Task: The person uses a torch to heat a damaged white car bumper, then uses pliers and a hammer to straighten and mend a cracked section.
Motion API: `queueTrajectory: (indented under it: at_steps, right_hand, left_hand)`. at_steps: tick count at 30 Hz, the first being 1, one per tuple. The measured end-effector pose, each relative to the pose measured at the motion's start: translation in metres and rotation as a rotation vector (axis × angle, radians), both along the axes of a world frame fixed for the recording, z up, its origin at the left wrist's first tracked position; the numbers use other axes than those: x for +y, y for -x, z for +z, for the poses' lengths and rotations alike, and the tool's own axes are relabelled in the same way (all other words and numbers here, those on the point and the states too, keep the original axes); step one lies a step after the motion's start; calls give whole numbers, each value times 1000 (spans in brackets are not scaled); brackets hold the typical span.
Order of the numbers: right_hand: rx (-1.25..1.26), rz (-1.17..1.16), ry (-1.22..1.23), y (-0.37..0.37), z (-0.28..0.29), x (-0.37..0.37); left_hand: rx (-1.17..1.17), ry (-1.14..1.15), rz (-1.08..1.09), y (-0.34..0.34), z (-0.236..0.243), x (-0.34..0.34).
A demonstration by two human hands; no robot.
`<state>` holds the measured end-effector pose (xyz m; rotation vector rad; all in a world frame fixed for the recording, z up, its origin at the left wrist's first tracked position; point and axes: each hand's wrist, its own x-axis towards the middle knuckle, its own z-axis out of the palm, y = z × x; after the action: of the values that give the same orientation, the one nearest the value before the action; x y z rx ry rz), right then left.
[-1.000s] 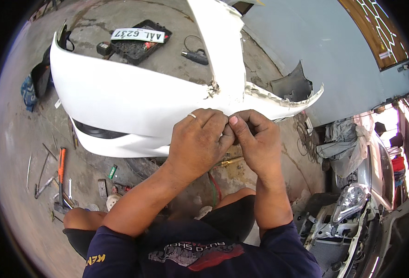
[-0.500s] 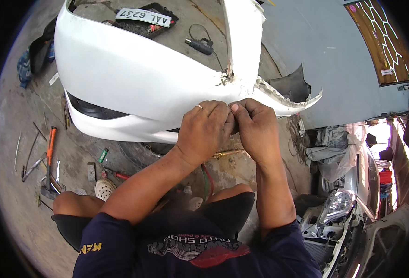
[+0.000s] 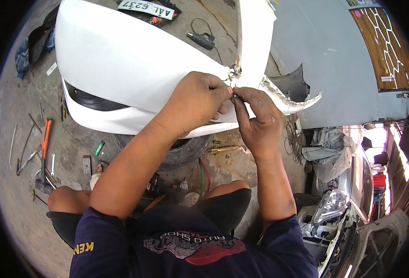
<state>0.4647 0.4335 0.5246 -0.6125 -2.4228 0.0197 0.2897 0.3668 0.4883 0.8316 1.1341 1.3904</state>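
A large white car bumper (image 3: 125,60) lies across the space ahead of me. At its right part there is a broken, dark-edged crack (image 3: 234,70), where the bumper meets an upright white section (image 3: 255,37). Just below that crack, my left hand (image 3: 197,103) and my right hand (image 3: 261,119) meet with their fingertips pinched together. Between them is a tiny, thin dark piece, too small to name. The fingers of both hands are curled closed, and the hands partly cover the bumper's lower edge.
A tire (image 3: 183,155) sits under the bumper's near edge. On the floor at left lie an orange-handled hammer (image 3: 45,143) and a wrench (image 3: 53,163). A heat gun (image 3: 201,40) rests beyond the bumper. A grey wall (image 3: 325,69) and a dismantled car front (image 3: 332,206) stand at right.
Both hands have opened out from a tight cluster into a fingertip pinch, moving slightly away from me toward the crack. My view has shifted a little, showing more of the tire.
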Motion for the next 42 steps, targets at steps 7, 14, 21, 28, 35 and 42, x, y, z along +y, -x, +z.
queueTrajectory:
  at_steps: [7, 14, 21, 28, 35, 42]
  right_hand:
    - [44, 59, 229, 8, 4, 19]
    - [-57, 131, 72, 8, 7, 32]
    - [-101, 186, -70, 4, 2, 40]
    - [-50, 205, -40, -3, 1, 38]
    - [-70, 207, -108, -3, -5, 33]
    - [-93, 237, -224, 5, -4, 39]
  left_hand:
    - [-52, -40, -33, 11, -2, 6]
    - [68, -52, -6, 4, -3, 10]
    - [170, -112, 70, 3, -5, 7]
    - [896, -621, 411, -5, -19, 3]
    - [1038, -716, 557, -15, -31, 10]
    - [1158, -526, 582, -17, -22, 10]
